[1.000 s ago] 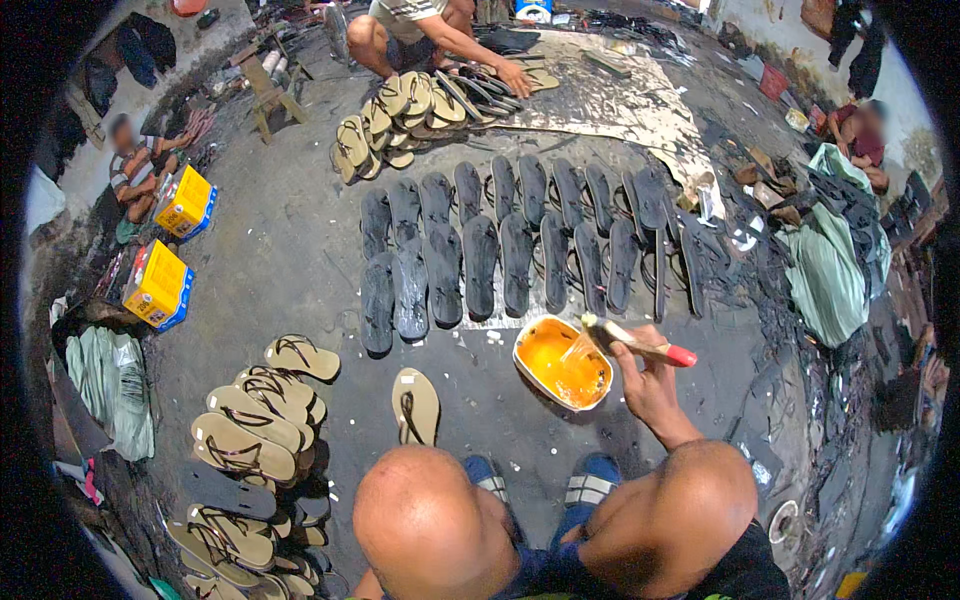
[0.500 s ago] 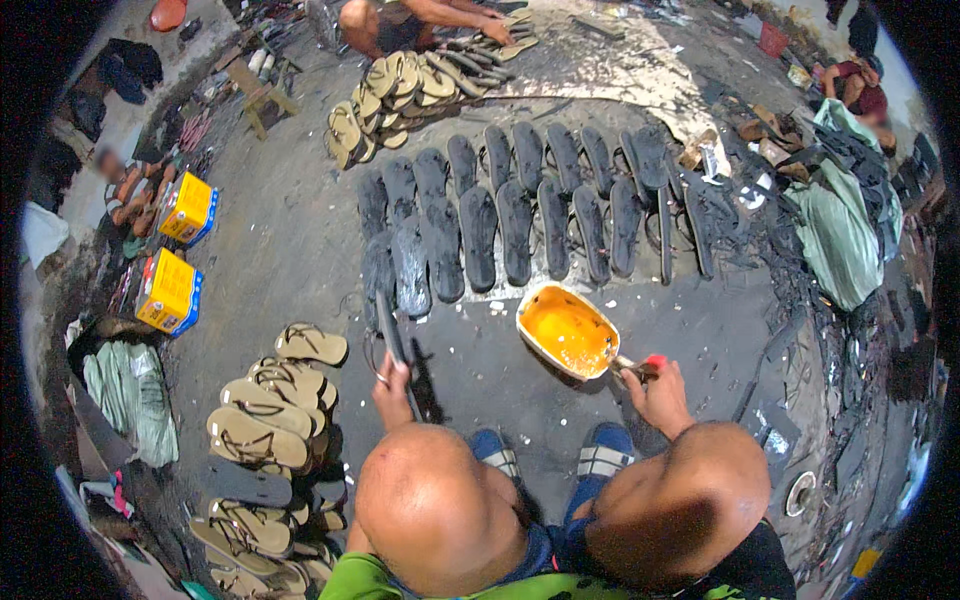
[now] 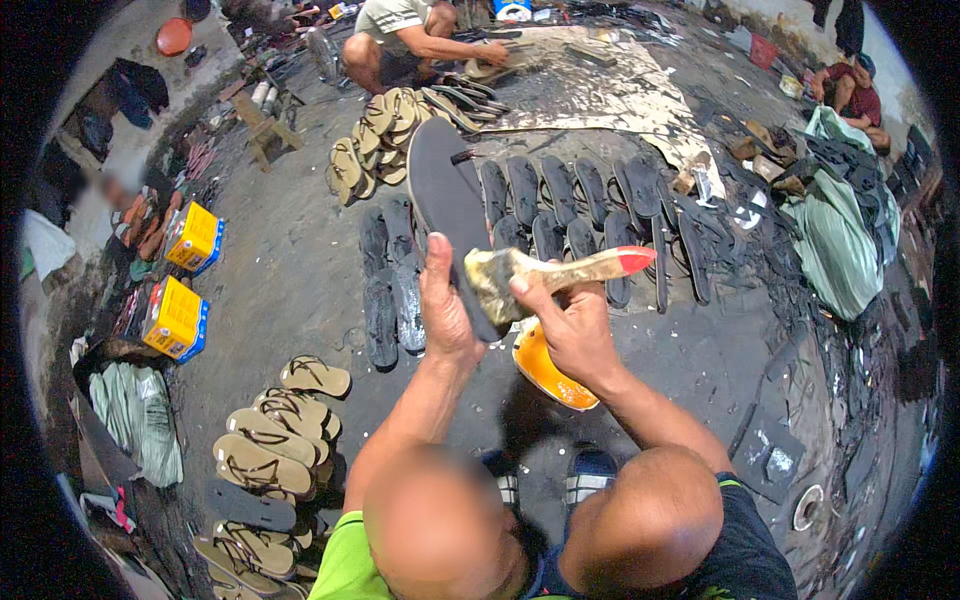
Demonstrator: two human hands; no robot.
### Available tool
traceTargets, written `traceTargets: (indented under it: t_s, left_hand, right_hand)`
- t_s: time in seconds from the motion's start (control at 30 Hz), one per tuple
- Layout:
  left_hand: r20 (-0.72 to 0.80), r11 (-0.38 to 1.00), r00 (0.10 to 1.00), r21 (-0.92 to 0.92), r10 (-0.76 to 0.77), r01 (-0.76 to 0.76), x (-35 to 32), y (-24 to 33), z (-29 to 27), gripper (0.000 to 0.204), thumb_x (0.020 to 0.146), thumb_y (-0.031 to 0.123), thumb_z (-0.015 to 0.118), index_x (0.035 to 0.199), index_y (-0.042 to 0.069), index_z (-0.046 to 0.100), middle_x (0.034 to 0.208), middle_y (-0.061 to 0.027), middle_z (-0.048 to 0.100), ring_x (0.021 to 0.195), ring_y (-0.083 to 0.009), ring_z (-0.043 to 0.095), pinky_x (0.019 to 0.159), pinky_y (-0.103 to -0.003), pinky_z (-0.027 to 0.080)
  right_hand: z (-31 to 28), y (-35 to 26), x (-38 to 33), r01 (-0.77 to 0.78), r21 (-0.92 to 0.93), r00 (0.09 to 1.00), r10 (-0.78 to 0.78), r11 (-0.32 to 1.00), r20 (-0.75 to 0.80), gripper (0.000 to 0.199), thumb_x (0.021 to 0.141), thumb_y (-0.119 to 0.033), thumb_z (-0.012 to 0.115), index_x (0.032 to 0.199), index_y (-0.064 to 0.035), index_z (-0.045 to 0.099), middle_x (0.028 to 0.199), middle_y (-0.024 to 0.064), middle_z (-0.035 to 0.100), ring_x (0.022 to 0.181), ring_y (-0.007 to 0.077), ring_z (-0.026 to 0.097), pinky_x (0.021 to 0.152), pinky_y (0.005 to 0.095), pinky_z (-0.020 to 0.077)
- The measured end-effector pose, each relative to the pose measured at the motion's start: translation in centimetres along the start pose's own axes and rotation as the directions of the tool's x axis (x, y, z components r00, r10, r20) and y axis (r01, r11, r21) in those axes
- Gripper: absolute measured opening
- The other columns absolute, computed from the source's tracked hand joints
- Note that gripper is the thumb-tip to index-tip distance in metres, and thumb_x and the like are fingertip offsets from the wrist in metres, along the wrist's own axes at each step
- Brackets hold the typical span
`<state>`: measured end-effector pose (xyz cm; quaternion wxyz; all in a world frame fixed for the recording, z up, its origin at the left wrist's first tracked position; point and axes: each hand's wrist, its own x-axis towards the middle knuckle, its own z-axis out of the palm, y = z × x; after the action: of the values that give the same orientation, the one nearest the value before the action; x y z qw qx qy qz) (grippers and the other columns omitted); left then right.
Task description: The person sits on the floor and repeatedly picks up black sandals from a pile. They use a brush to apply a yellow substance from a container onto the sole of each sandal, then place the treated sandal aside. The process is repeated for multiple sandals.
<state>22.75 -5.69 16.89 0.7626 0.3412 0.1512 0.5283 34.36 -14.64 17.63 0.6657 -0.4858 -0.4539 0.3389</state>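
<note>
My left hand (image 3: pixel 447 315) grips a dark grey flip-flop (image 3: pixel 440 190) at its lower end, thumb along the edge, with the flip-flop standing nearly upright. A bit of dark strap juts from its right side. My right hand (image 3: pixel 575 330) is closed on a paintbrush (image 3: pixel 590 265) with a red-tipped wooden handle. Its messy yellowish bristles meet the flip-flop's lower part. Below my right hand, partly hidden by it, sits a tub (image 3: pixel 550 372) of orange-yellow liquid. Beyond my hands, dark flip-flops (image 3: pixel 380 315) lie in two rows on the floor.
Tan flip-flops (image 3: pixel 262 455) are piled at my left, and another heap (image 3: pixel 385 130) lies farther off. Past that heap a person (image 3: pixel 400 40) crouches, handling footwear beside a stained sheet (image 3: pixel 600 95). Yellow-blue cans (image 3: pixel 175 318) stand left; a green sack (image 3: pixel 838 240) slumps right.
Both hands have risen from near the floor and come together. The flip-flop has been lifted up, and the brush has moved from the tub to it.
</note>
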Motion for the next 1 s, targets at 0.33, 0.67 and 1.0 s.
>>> traceTargets:
  t_s: [0.33, 0.67, 1.0]
  left_hand:
    - [-0.15, 0.999, 0.988, 0.007, -0.036, 0.037, -3.5, -2.8, -2.2, 0.073, 0.095, 0.065, 0.045, 0.13, 0.002, 0.055, 0.121, -0.0119, 0.065, 0.105, -0.0257, 0.066, 0.095, -0.043, 0.052]
    - [-0.178, 0.997, 0.983, -0.08, -0.035, 0.021, -3.9, -1.4, -1.9, 0.063, 0.097, 0.056, 0.052, 0.133, 0.005, 0.051, 0.118, -0.0106, 0.065, 0.106, -0.0212, 0.063, 0.095, -0.037, 0.051]
    - [-0.088, 0.989, 0.993, 0.13, 0.079, -0.067, -5.4, -2.0, -1.6, 0.068, 0.097, 0.062, 0.045, 0.134, 0.004, 0.052, 0.118, -0.0093, 0.065, 0.105, -0.0218, 0.065, 0.09, -0.037, 0.053]
  right_hand:
    - [-2.1, 5.6, -1.0, 0.18, -0.329, 0.966, -0.23, 0.927, -0.118, 0.018, 0.085, -0.018, 0.076, 0.097, -0.0038, 0.073, 0.091, 0.01, 0.07, 0.076, 0.0289, 0.063, 0.076, 0.0387, 0.0479]
    - [-3.9, 3.5, -4.2, 0.29, -0.328, 0.858, -0.093, 0.899, 0.505, 0.016, 0.089, -0.013, 0.072, 0.101, -0.0043, 0.067, 0.09, 0.0062, 0.06, 0.084, 0.021, 0.058, 0.077, 0.0358, 0.0453]
    - [-3.0, 3.7, -2.7, 0.213, -0.424, 0.942, -0.3, 0.88, -0.149, 0.013, 0.089, -0.01, 0.073, 0.095, -0.0003, 0.067, 0.079, 0.003, 0.06, 0.068, 0.0116, 0.056, 0.062, 0.0288, 0.0447]
